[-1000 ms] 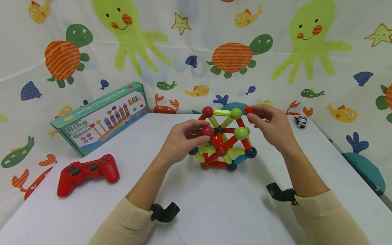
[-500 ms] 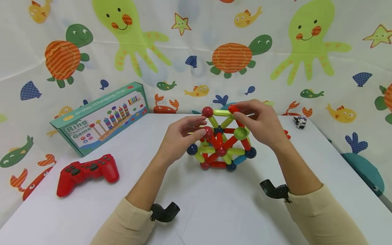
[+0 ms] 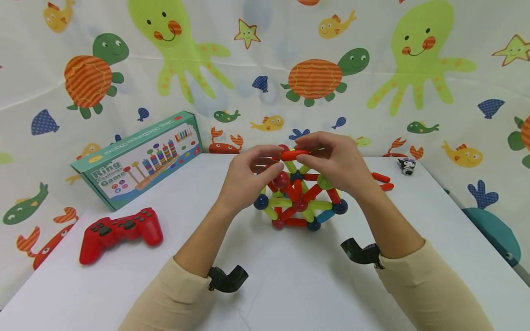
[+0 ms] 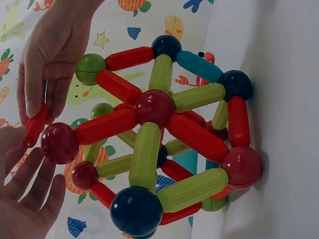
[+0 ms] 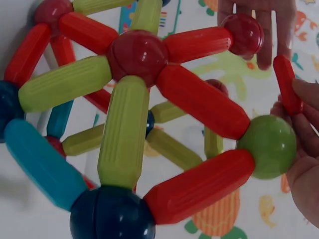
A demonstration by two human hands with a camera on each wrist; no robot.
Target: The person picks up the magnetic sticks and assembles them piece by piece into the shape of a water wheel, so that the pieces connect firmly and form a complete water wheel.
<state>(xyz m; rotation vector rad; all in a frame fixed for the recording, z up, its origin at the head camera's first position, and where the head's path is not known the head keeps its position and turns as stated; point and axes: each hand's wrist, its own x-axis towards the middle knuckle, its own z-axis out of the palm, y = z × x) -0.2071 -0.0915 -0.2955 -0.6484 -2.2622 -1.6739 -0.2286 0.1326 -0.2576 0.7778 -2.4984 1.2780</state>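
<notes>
On the table stands a frame of building sticks and balls point(image 3: 300, 204), in red, lime, dark blue and light blue. My right hand point(image 3: 345, 161) pinches a red building stick point(image 3: 294, 155) between thumb and fingers, held lengthwise above the frame's top. My left hand point(image 3: 247, 178) is at the frame's left side, fingers loosely extended near a red ball point(image 4: 60, 143). In the left wrist view, the stick's end lies close to the left hand; contact is unclear. In the right wrist view, a green ball point(image 5: 267, 147) sits beside the right hand. The stick and right hand partly cover the frame's top in the head view.
Two loose red sticks point(image 3: 383, 181) lie right of the frame, partly behind the right wrist. A red game controller point(image 3: 121, 234) lies at the left, before a Ring Challenge Game box point(image 3: 141, 161). A small black-and-white figure point(image 3: 407, 166) stands at the back right.
My right hand has moved left with the red stick, from right of the frame to above its top. The left hand has risen slightly. Two loose red sticks have come into view.
</notes>
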